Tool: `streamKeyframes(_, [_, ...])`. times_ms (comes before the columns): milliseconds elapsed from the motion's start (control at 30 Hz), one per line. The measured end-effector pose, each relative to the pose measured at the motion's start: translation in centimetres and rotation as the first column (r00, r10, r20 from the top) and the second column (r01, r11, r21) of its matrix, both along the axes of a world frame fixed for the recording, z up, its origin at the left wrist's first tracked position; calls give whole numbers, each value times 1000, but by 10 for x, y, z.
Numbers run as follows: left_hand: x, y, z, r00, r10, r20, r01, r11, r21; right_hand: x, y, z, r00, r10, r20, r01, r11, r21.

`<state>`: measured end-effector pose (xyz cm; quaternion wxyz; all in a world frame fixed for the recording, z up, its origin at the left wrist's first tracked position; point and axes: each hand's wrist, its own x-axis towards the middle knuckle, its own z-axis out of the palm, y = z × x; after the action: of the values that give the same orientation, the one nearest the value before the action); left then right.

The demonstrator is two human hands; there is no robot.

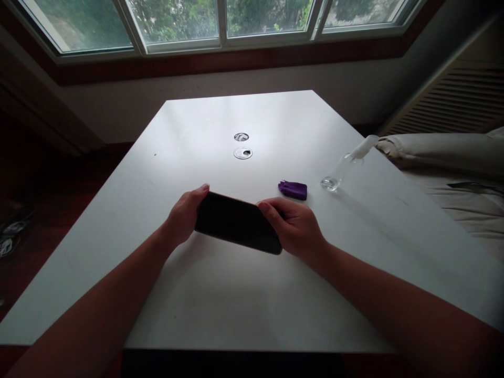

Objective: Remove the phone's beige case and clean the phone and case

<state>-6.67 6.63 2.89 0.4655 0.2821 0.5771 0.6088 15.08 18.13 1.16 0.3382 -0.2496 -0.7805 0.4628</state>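
A black phone-like slab (pixel 238 223) with a dark, blank face is held in the air over the white table (pixel 197 299), its right end tilted lower. My left hand (pixel 185 214) grips its left end, thumb at the top corner. Around the right end my right hand (pixel 295 223) is closed, with the thumb on the face near the upper edge. Just beyond my right hand lies a small purple pouch (pixel 293 190). Farther right a clear glass or plastic vessel (pixel 338 170) with a whitish top stands on the table.
Two round inserts, one (pixel 241 137) behind the other (pixel 243 153), are set in the table's middle. Beige cushioned bedding (pixel 444 157) borders the right edge. Windows (pixel 177 21) are behind the table, and a dark red floor (pixel 59 210) shows at left.
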Motion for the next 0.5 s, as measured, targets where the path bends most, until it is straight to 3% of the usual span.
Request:
streamKeyframes(167, [10, 2, 6, 990, 48, 131, -44, 998, -37, -2, 2, -1, 1000, 11, 12, -10, 997, -75])
streamKeyframes(300, [12, 3, 5, 985, 113, 132, -105, 993, -62, -5, 3, -2, 1000, 7, 30, -1, 983, -181])
streamKeyframes(500, [11, 3, 2, 979, 118, 167, -102, 990, -100, -9, 7, -3, 996, 45, 74, -23, 959, -282])
